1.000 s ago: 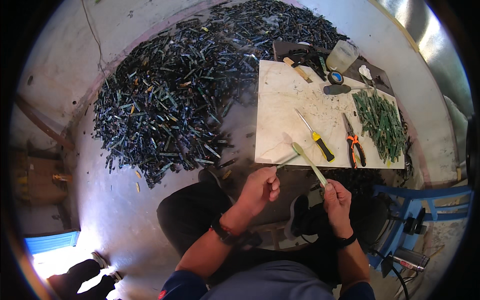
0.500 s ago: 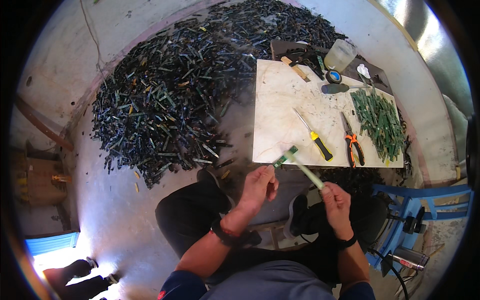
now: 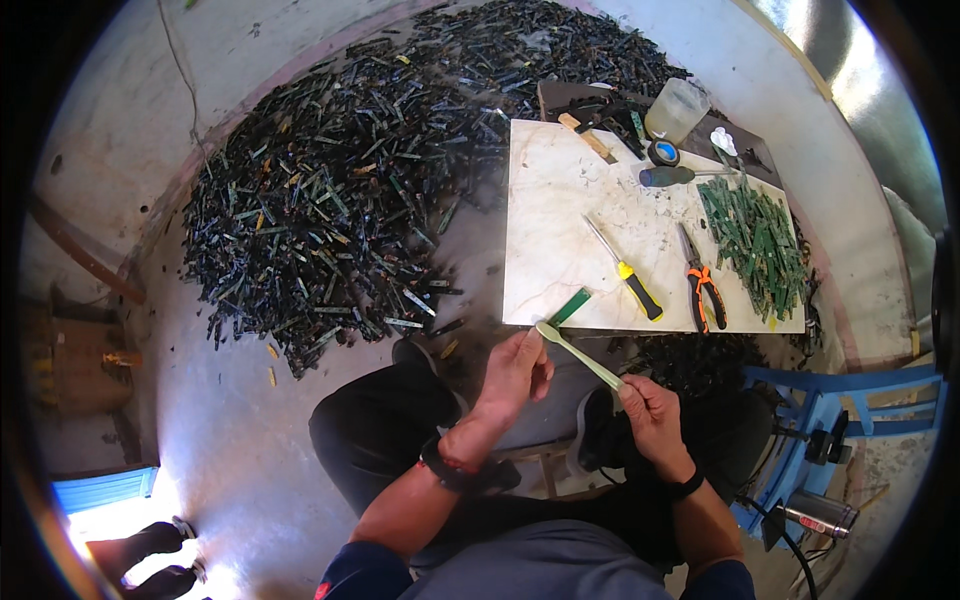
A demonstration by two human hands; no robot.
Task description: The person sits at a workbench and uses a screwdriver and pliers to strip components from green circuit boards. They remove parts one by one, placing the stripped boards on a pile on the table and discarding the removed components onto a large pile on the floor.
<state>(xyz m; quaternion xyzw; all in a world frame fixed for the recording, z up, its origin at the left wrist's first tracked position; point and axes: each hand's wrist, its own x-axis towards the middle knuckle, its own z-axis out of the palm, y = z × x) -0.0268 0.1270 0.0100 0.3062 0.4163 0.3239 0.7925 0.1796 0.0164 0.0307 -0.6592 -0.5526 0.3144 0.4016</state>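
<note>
Both hands grip one pale green plastic strip (image 3: 578,356) above the near tabletop (image 3: 560,200) edge: left hand (image 3: 515,372) pinching its far end, right hand (image 3: 650,412) fisted round the near end. Bending could snap it.

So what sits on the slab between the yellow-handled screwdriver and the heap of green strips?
Orange-handled pliers lie between the screwdriver and the green strips, per the head view.

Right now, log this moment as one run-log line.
left hand: grips green strip | right hand: holds pale strip | board: screwdriver, pliers, green strips
</note>
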